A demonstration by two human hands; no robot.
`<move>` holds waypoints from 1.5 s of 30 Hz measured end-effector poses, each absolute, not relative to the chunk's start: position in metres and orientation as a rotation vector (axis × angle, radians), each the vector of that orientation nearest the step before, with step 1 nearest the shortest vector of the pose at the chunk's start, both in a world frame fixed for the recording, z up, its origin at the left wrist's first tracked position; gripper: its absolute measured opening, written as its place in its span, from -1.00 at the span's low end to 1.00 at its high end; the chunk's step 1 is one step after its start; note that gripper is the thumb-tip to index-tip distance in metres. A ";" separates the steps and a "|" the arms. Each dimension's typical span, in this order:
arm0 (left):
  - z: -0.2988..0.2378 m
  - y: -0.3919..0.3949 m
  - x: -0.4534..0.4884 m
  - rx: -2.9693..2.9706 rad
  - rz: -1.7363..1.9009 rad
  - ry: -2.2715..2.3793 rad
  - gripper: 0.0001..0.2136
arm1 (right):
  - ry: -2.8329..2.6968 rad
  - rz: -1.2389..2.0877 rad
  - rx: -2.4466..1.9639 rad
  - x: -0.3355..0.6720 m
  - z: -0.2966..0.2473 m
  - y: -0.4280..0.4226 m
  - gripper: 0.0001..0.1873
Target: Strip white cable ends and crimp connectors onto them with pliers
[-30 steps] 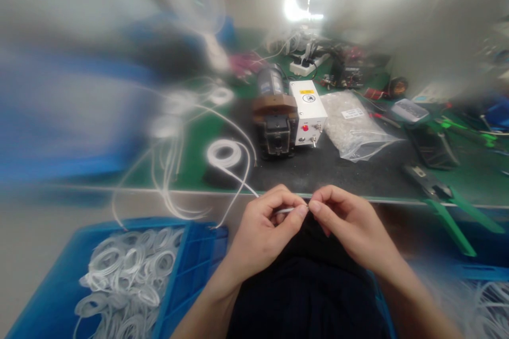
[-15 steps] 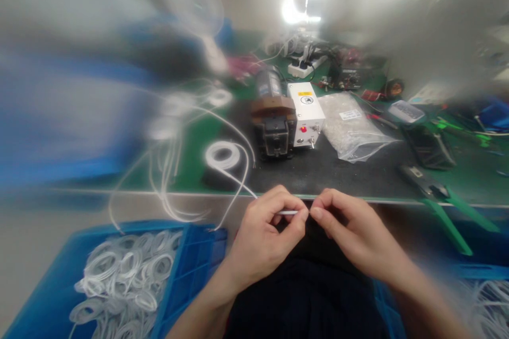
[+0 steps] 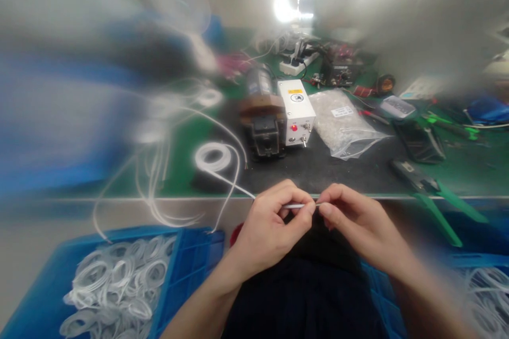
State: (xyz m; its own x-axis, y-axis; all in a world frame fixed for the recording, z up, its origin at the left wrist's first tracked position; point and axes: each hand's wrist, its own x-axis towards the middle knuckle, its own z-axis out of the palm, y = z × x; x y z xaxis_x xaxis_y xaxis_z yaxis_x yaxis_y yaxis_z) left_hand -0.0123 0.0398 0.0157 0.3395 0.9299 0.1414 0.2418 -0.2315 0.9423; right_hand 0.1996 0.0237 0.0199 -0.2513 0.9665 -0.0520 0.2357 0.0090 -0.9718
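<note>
My left hand [image 3: 281,217] pinches a white cable [image 3: 293,206] near its end, just in front of the bench edge. From there the cable runs back to a loose coil [image 3: 214,157] lying on the black mat. Fingertips of my right hand [image 3: 350,217] are pressed together at the tip of the cable, almost touching the left fingertips. The very end of the cable is small and mostly hidden between the fingers. Behind the hands stands a small machine with a dark motor [image 3: 264,116] and a white control box [image 3: 296,111] with a lit red light.
A blue crate [image 3: 175,270] of coiled white cables is at the lower left; more cables [image 3: 487,296] sit lower right. A clear bag [image 3: 342,122] lies beside the machine. Green-handled pliers [image 3: 433,196] rest at the bench's right edge. White cables [image 3: 155,180] hang over the left edge.
The view has shifted slightly, so the bench things sit further left. Both hands keep their pinch at the cable end and appear a little further right and higher.
</note>
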 end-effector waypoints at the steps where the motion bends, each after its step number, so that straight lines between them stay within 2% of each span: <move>1: 0.017 0.040 -0.011 1.699 0.945 1.053 -0.85 | -1.564 1.272 -1.271 0.201 0.020 0.023 -0.78; 9: 0.027 0.054 0.024 1.758 0.929 0.907 -0.87 | -1.465 1.231 -1.286 0.235 0.034 0.017 -0.71; 22: 0.021 0.076 0.063 1.767 0.895 0.830 -0.87 | -1.462 0.822 -1.473 0.254 0.026 0.009 -0.74; 25: 0.021 0.076 0.064 1.797 0.928 0.853 -0.87 | -1.419 0.852 -1.460 0.254 0.025 0.011 -0.76; 30: 0.017 0.077 0.066 1.797 0.866 0.843 -0.87 | -1.188 1.120 -1.413 0.257 0.025 0.014 -0.70; 34: 0.016 0.079 0.069 1.783 0.816 0.849 -0.87 | -1.167 1.094 -1.425 0.257 0.025 0.014 -0.70; 38: 0.017 0.081 0.071 1.753 0.784 0.865 -0.87 | -1.373 1.027 -1.518 0.266 0.027 0.012 -0.76; 40: 0.017 0.082 0.071 1.737 0.765 0.882 -0.86 | -1.561 0.854 -1.596 0.283 0.025 0.010 -0.79; 42: 0.017 0.083 0.070 1.730 0.751 0.908 -0.86 | -1.723 0.466 -1.706 0.310 0.015 0.006 -0.70; 44: 0.018 0.084 0.069 1.732 0.758 0.927 -0.86 | -1.782 -0.011 -1.865 0.347 -0.001 0.002 -0.40; 45: 0.019 0.085 0.068 1.733 0.766 0.932 -0.86 | -1.792 -0.135 -1.966 0.366 -0.011 0.000 -0.23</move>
State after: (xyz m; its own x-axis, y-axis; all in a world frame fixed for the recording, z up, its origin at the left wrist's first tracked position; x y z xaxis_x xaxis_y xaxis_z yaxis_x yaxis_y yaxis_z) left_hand 0.0684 0.0850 0.0191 0.5053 0.8599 0.0723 0.2379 -0.2193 0.9462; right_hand 0.3655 0.0000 -0.0107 0.1405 0.9144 0.3797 0.9609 -0.0335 -0.2750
